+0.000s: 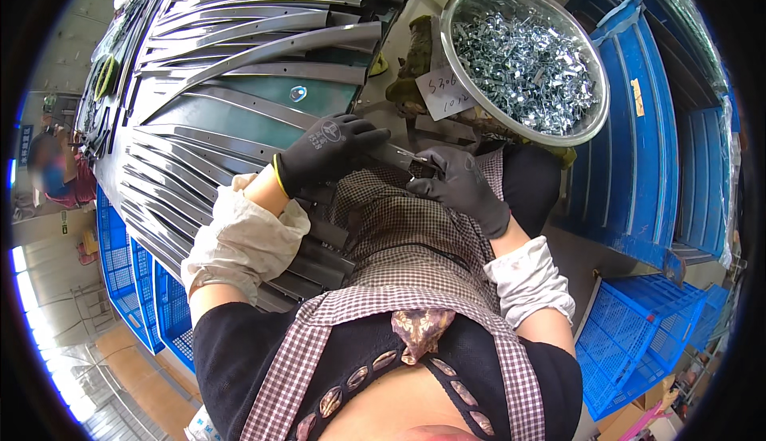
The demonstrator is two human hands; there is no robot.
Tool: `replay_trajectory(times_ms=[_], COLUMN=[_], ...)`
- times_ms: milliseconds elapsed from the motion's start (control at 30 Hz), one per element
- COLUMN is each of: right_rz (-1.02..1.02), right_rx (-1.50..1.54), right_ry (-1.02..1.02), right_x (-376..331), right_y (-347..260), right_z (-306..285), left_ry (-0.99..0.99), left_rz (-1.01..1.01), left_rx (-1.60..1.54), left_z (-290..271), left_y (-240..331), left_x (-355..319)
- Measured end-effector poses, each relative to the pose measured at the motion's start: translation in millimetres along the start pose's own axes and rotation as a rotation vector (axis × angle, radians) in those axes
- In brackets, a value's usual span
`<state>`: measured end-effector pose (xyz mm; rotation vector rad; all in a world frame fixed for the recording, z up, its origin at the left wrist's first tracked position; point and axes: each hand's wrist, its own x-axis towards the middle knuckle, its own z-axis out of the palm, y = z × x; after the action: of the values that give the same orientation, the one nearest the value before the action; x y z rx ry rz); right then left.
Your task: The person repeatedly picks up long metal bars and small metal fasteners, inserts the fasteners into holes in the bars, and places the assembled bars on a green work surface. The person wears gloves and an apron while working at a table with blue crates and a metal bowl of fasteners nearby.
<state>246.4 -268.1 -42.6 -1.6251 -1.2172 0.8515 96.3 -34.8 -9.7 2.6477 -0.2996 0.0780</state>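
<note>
Both my hands wear black gloves and meet in front of the checked apron [399,218]. With its fingers stretched over the top, my left hand [331,147] grips a dark, narrow strip [388,155] near its end. At that end my right hand [465,186] is closed, thumb and fingers pinching a small shiny metal clip [413,156] against the strip. The fingers partly hide how the clip sits. Many more long, curved dark strips [295,46] lie fanned out across the table on the left.
A round clear basin [604,94] heaped with small metal clips [523,70] stands at the far right. Beside it hangs a white paper card [443,94]. Blue metal containers [630,138] line the right side; blue plastic baskets [638,337] stand lower right and left. Another person [60,174] is at far left.
</note>
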Motion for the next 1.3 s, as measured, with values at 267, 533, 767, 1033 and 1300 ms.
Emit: replay_trajectory(times_ms=[267,533,767,1033,1300], right_rz=[0.036,-0.004,-0.055,-0.103,-0.187], right_rx=[0.583,-0.193,-0.352,-0.782,-0.684], right_ry=[-0.184,0.144,0.065,0.056,0.216], right_x=[37,-17,-20,0,-28], right_y=[54,17,12,-12,12], right_z=[4,-18,-14,-3,-50], left_ry=[-0.107,-0.046,-0.001,-0.041,-0.035], left_rz=[-0.105,-0.079,-0.028,-0.033,0.091], left_rx=[0.022,0.023,0.042,0.073,0.183], left_z=[-8,-6,-4,-4,-10], left_y=[4,3,1,0,8], left_x=[9,9,7,9,7])
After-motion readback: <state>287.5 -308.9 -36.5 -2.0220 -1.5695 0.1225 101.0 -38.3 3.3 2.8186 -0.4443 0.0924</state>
